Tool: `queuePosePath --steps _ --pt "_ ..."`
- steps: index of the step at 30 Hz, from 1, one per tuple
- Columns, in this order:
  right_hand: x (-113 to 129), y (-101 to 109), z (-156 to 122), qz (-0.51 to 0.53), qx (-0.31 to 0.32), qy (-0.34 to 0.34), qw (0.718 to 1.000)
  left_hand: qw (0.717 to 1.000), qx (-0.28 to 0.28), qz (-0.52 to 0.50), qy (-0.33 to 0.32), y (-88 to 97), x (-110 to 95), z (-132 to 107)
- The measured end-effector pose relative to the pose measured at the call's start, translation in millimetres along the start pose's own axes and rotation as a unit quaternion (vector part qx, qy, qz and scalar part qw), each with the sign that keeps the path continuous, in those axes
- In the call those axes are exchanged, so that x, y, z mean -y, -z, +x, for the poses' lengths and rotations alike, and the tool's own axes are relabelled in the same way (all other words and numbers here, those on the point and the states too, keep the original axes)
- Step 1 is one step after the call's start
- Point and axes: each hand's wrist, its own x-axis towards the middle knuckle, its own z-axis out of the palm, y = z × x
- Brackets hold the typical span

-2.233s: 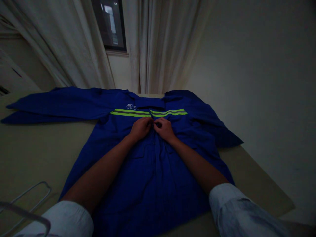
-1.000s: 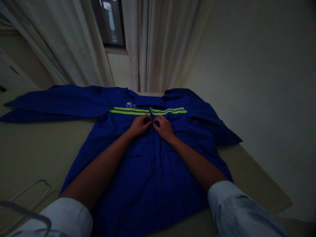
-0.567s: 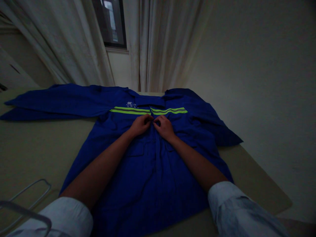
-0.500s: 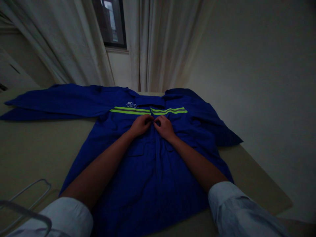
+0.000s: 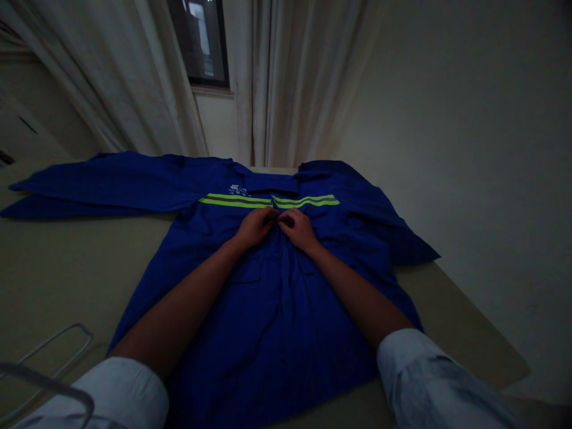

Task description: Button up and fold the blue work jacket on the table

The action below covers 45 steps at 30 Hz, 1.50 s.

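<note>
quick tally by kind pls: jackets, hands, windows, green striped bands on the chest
Blue jacket: 1
Left hand and right hand: 2
Window: 1
Green striped bands: 2
Total: 6

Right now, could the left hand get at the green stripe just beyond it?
Very likely yes: the left hand sits just below the green stripe, and nothing visible blocks the way. It does seem to pinch the front of the blue jacket, so it would probably have to let go first.
</note>
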Motion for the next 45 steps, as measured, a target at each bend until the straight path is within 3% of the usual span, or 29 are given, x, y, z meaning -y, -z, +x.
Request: queuePosePath --steps 10,20,31,40,45 --pt "2 -3 -2 -0.034 -0.002 -0.013 0.999 0.994 0.002 -0.105 0.009 -2.1 3 1" --pt "6 -1 -2 -0.04 0.001 -0.001 0.999 0.965 0.038 -0.257 0.033 1.8 16 8" --pt "6 -1 -3 -0.047 0.009 0.004 0.999 0.968 0.038 -0.249 0.018 -3.0 23 8" --pt "8 -1 -3 -0.052 0.016 -0.002 0.999 0.977 0.032 -0.21 -0.004 -2.4 19 7" --pt "8 0 -2 -0.042 0.011 -0.002 0.999 0.987 0.031 -0.155 0.015 -1.6 16 4"
